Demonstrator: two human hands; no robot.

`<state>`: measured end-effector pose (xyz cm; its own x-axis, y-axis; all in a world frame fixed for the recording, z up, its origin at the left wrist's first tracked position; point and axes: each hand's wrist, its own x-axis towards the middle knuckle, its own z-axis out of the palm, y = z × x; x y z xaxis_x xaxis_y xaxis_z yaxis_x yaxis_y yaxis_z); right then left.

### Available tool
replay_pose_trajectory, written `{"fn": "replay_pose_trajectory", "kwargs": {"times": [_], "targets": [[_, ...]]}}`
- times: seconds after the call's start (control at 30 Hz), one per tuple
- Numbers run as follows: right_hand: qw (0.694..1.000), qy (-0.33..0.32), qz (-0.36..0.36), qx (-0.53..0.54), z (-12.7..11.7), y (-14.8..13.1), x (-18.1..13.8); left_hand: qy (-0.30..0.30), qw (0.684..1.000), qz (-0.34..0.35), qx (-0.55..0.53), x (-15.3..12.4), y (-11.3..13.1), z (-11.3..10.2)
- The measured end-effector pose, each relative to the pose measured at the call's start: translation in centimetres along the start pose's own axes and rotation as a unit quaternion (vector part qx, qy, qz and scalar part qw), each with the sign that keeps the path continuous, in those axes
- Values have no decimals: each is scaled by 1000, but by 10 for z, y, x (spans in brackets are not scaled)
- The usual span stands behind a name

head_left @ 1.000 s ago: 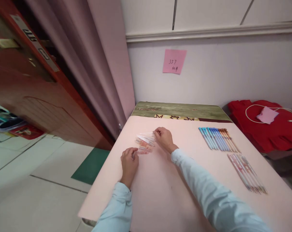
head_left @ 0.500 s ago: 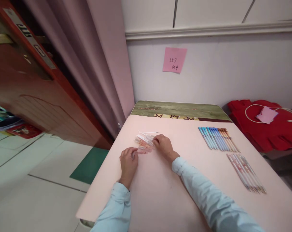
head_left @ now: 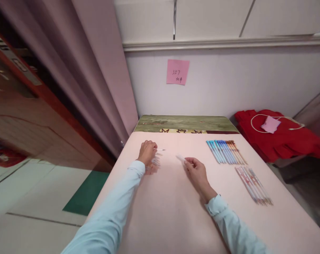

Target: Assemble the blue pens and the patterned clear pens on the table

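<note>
My left hand (head_left: 147, 152) is closed at the far left of the table, fingertips pinched on a thin white pen refill (head_left: 161, 150) with a dark tip. Below that hand lies a small pile of clear and pinkish pen parts (head_left: 152, 168), partly covered by the hand and wrist. Nearer the middle, my right hand (head_left: 197, 173) pinches a short, pale translucent tube (head_left: 180, 157) between thumb and fingers. The tube points up and left, and its exact kind is blurred.
A row of blue, violet and brown-topped pens (head_left: 225, 151) lies at the right on the pink-covered table (head_left: 170, 218). Below it sits a second row of whitish pens (head_left: 253, 186). A red cloth (head_left: 287, 143) with a white cable (head_left: 255, 124) lies beyond the right edge.
My left hand has moved forward over the pile and pinched the refill. My right hand has drawn back to the right, away from the pile, with the translucent tube. The view has turned slightly right.
</note>
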<state>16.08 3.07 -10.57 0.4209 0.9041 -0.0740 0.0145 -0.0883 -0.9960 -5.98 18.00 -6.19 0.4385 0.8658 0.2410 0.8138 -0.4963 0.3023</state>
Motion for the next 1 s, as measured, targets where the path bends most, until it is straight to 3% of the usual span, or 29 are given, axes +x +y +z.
{"fn": "replay_pose_trajectory", "kwargs": {"times": [0.1,0.23,0.37,0.5,0.6,1.0], "targets": [[999,19,18,32,-15,1,-12,-42,999,18,7,24,-6,11],[995,52,31,77,-28,-11,-15,-77,996,52,10,33,-3,7],[987,66,22,143,-35,-25,-12,-67,993,95,5,21,27,-14],[977,76,11,198,-39,-34,-12,-34,979,198,-27,-2,72,-37],[974,66,10,216,-40,-40,-14,-34,974,221,-31,-10,96,-49],[972,45,8,232,-40,-49,-25,-20,961,274,7,-19,114,-60]]}}
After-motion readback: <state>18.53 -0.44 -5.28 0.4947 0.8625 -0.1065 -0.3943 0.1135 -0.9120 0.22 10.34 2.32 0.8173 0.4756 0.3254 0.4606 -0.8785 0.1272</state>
